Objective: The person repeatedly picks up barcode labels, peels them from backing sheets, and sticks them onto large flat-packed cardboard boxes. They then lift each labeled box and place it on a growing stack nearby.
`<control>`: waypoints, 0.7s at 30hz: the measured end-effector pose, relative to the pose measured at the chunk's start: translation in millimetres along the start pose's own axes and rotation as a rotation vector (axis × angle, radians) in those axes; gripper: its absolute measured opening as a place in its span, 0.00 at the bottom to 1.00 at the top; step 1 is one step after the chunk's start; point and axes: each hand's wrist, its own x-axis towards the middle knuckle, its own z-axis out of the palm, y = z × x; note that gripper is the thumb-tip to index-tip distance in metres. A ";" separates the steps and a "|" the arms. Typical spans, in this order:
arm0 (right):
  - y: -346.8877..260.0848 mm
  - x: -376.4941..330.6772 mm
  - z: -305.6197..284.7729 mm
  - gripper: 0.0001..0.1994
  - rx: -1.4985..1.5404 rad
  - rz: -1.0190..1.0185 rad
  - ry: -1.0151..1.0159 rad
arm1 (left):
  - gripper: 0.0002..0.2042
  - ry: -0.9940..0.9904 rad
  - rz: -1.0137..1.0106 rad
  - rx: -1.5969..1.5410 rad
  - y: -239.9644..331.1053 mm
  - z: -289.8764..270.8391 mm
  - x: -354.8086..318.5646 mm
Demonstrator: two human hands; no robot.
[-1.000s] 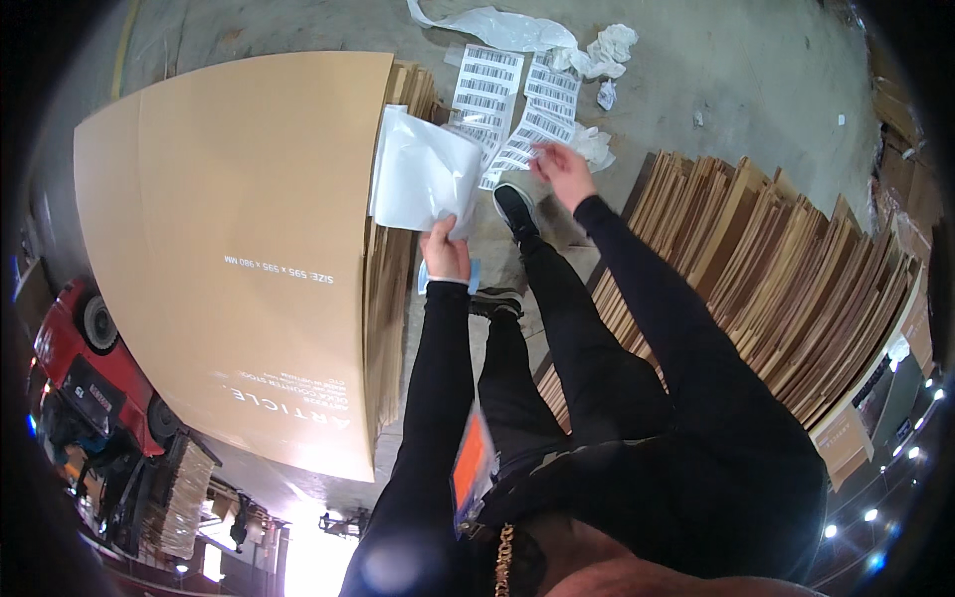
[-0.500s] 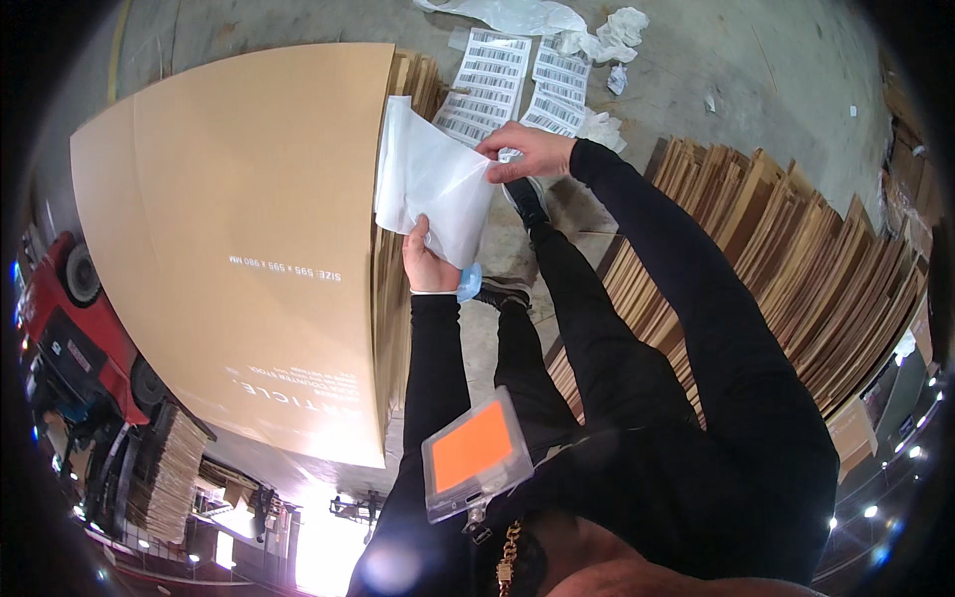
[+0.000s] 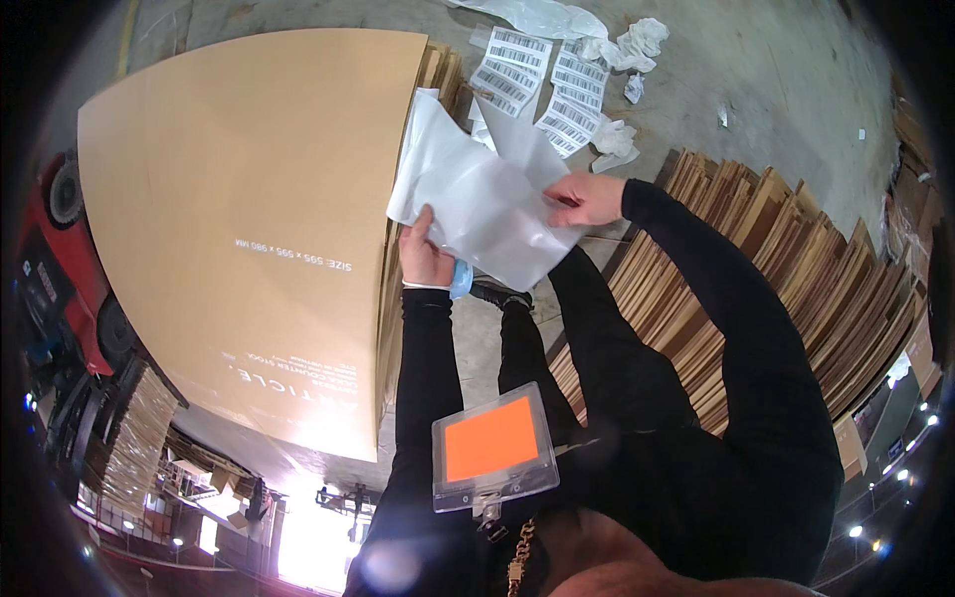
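Observation:
Between my hands spreads a glossy white sheet (image 3: pixel 468 204), creased and bowed, beside the near edge of a stack of large flat cardboard (image 3: pixel 249 179). My left hand (image 3: pixel 426 257) grips its lower left part, with the thumb on top and the other fingers hidden underneath. At its right edge my right hand (image 3: pixel 589 199) pinches it between thumb and fingers. A second, greyer layer (image 3: pixel 527 139) rises behind the sheet; whether the two are joined I cannot tell. A light blue band (image 3: pixel 462 279) sits at my left wrist.
Sheets of barcode labels (image 3: pixel 512 70) lie on the concrete floor ahead, with crumpled white paper (image 3: pixel 642 40) near them. On the right stands a long row of upright flat cardboard (image 3: pixel 766 259). A red vehicle (image 3: pixel 75 269) is at the far left.
My right hand has moved right and slightly down, drawing the sheet's edge along. The sheet is spread wider, and a greyer layer now shows behind it. My left hand keeps its grip.

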 end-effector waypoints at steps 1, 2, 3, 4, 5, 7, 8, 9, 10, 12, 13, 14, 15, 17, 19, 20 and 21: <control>8.0 -3.0 -0.7 0.24 -0.085 0.115 -0.120 | 0.20 0.023 -0.001 0.072 -4.5 3.3 1.0; 15.4 -6.0 1.6 0.25 -0.002 0.073 -0.042 | 0.19 0.047 0.000 0.144 -8.8 6.3 0.8; 30.4 -10.4 6.5 0.26 0.083 0.039 0.044 | 0.19 0.041 -0.012 0.116 -12.8 13.9 0.6; 34.8 -9.7 6.9 0.27 0.163 -0.009 0.126 | 0.19 0.034 -0.027 0.119 -16.5 13.8 0.3; 40.6 -2.5 -0.1 0.27 0.208 -0.045 0.139 | 0.18 0.028 -0.042 0.122 -20.2 14.0 0.1; 39.0 11.5 -7.8 0.25 0.457 -0.018 0.180 | 0.17 0.006 -0.048 0.159 -27.5 15.7 -3.7; 36.1 16.2 -9.4 0.24 0.584 -0.002 0.201 | 0.15 0.008 -0.057 0.175 -29.8 18.9 -5.1; 20.4 25.9 -9.2 0.20 0.660 -0.085 0.212 | 0.13 0.023 -0.051 0.191 -29.1 16.1 -7.9; 17.1 30.6 -9.9 0.19 0.648 -0.105 0.186 | 0.11 0.021 -0.056 0.205 -29.1 15.9 -8.2; 11.1 38.2 -14.6 0.16 0.622 -0.142 0.136 | 0.12 0.033 -0.006 0.225 -26.3 19.9 -11.6; 8.3 37.5 -14.0 0.15 0.663 -0.189 0.169 | 0.12 0.027 0.029 0.204 -26.3 25.2 -14.9; 5.6 35.3 -13.4 0.15 0.691 -0.196 0.178 | 0.12 0.020 0.066 0.181 -25.0 30.4 -16.5; -0.5 35.5 -14.5 0.14 0.713 -0.215 0.179 | 0.12 0.033 0.132 0.201 -20.5 31.5 -16.6; -13.6 39.7 -15.6 0.14 0.684 -0.301 0.248 | 0.11 0.059 0.265 0.239 -11.6 33.3 -16.3; -25.4 45.6 -15.3 0.13 0.582 -0.427 0.393 | 0.10 0.106 0.333 0.299 -2.0 39.8 -13.5; -31.4 49.9 -16.1 0.12 0.457 -0.541 0.505 | 0.10 0.130 0.367 0.329 4.0 42.9 -11.1; -40.7 56.3 -17.8 0.12 0.330 -0.658 0.615 | 0.11 0.162 0.366 0.374 13.1 45.1 -8.2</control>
